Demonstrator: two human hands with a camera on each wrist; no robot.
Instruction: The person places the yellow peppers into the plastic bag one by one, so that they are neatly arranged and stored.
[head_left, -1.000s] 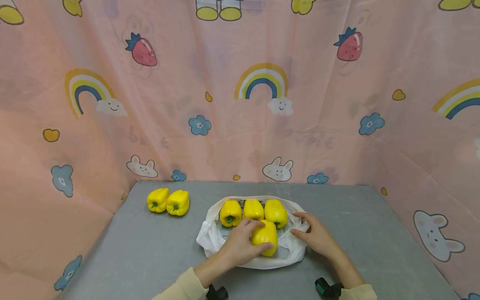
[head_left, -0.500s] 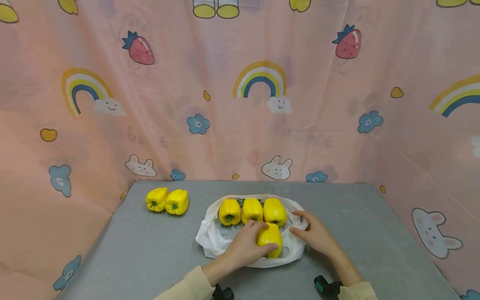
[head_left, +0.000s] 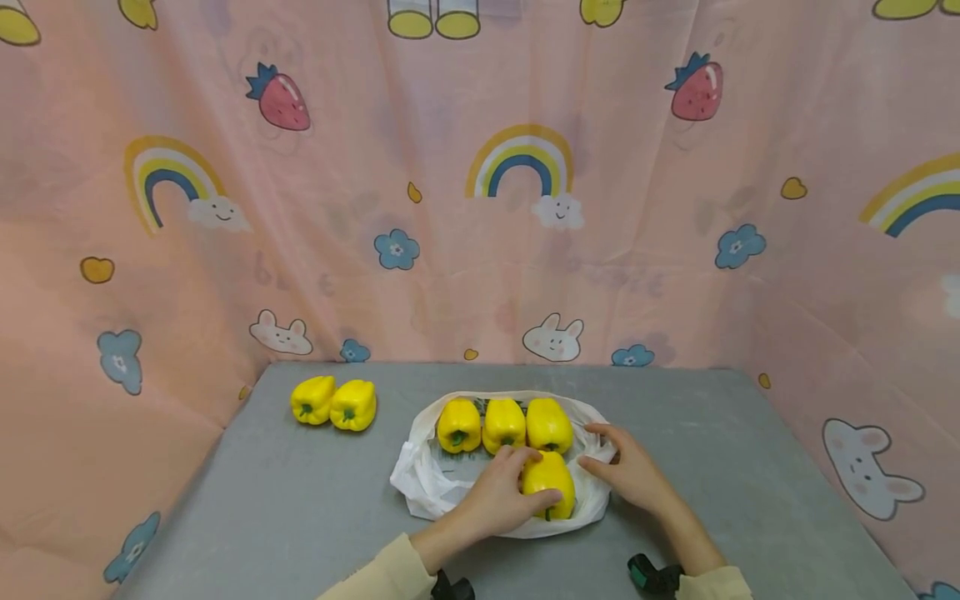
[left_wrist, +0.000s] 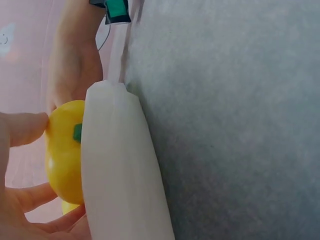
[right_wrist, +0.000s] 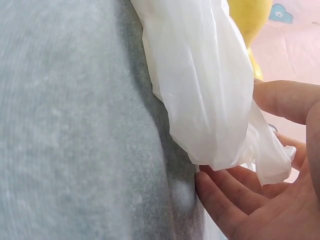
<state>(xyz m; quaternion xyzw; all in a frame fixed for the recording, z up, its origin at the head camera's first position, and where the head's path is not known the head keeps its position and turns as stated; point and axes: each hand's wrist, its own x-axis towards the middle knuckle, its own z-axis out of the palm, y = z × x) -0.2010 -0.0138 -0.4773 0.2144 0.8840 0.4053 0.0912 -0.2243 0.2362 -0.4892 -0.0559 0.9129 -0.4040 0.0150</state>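
Note:
A white plastic bag (head_left: 420,479) lies on the grey table with its mouth spread wide. Three yellow bell peppers (head_left: 550,425) sit in a row at its far side. My left hand (head_left: 495,493) grips another yellow bell pepper (head_left: 551,483) in the bag's near right part, thumb and fingers on either side of it; its green stem (left_wrist: 77,133) faces toward me in the left wrist view. At the bag's right edge, my right hand (head_left: 630,471) holds the rim, with the thumb inside and the fingers outside the white plastic (right_wrist: 205,90).
Two more yellow bell peppers (head_left: 352,406) stand side by side at the table's back left. Behind the grey table (head_left: 300,492) hangs a pink curtain (head_left: 450,308) printed with rainbows, rabbits and flowers.
The bell pepper in my left hand has moved to the right within the bag and tipped so its stem shows at the near side. My right hand has stayed at the rim.

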